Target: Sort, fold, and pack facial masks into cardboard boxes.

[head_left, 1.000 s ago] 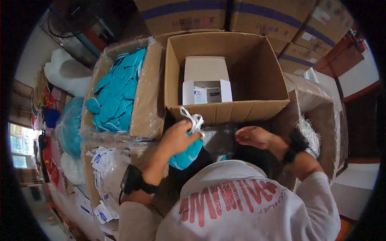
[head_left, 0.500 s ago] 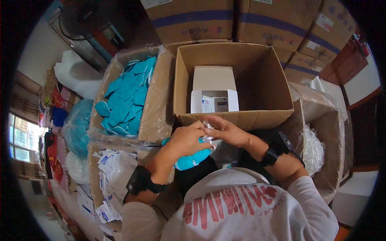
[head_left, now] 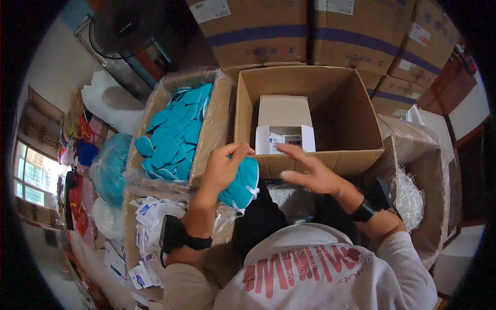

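Observation:
A teal cup-shaped face mask with a white edge is pinched at its top by my left hand. It hangs just in front of the big open carton. My right hand is apart from the mask, fingers stretched out and nothing in them. Its fingertips are over the carton's front edge, closest to a small open box standing inside. White printed packets show in that small box's opening.
To the left, a plastic-lined carton is heaped with teal masks. Below it, another holds white printed packets. At right, a lined carton contains white stringy strands. Stacked closed cartons stand behind.
My hands were together at the mask's white straps; now they are apart. My left hand has tilted the mask upright, and my right has let go and opened. The view has shifted slightly.

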{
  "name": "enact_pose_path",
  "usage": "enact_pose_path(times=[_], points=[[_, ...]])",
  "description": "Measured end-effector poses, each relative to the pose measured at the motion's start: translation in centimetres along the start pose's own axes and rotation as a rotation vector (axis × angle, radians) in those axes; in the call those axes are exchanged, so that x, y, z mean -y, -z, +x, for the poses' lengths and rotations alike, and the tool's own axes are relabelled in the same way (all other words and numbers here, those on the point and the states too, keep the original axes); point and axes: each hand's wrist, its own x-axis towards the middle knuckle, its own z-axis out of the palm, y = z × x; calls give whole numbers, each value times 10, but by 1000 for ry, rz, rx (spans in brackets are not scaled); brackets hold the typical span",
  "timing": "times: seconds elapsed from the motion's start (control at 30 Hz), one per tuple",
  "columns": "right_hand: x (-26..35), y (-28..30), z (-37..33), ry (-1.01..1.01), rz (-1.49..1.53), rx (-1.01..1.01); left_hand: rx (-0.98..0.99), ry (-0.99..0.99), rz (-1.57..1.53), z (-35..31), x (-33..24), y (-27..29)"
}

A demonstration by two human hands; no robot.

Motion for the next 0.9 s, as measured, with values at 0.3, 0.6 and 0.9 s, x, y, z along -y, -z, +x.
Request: enact_pose_path(times=[0.3, 0.6, 0.9], points=[[2, -30, 16, -257, 279, 132, -313, 32, 97, 7, 14, 7], [71, -43, 53, 309, 168, -17, -232, 179, -122, 24, 56, -38], [69, -100, 9, 504, -153, 402, -658, -100, -34, 108, 59, 14]])
